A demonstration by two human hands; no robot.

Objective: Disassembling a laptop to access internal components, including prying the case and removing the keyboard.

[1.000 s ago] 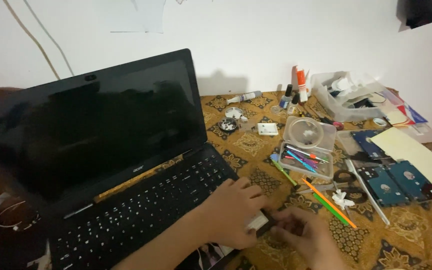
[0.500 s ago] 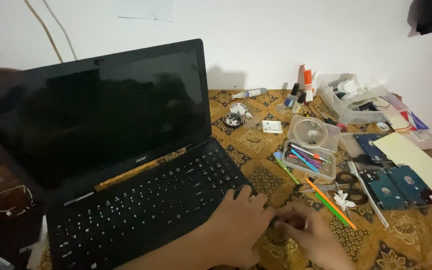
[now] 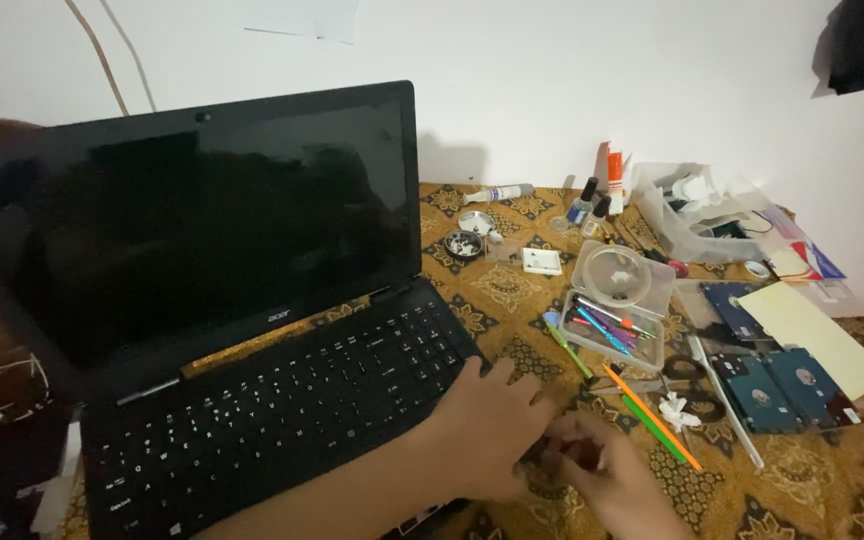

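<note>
We see our left hand lying palm down on the front right corner of the black laptop, fingers curled loosely over its edge; whether it grips anything there we cannot tell. Our right hand sits just beside it on the patterned cloth, its fingers bent inward toward the left hand's fingertips. Something small and dark lies between the two hands, but it is too blurred to say what it is, or whether the right hand pinches it. The laptop stands open with its screen dark, and the keyboard is partly hidden under our left forearm. Just right of the hands lie an orange pencil and a green pencil side by side, both slanting toward the lower right, with a crumpled scrap of white paper touching them. Beyond these sits a clear plastic box holding coloured pens, its lid tipped back. Farther right lie two blue hard drives beside a pale yellow sheet. Near the wall stand small bottles and a clear tub of odds and ends, well apart from both hands.
</note>
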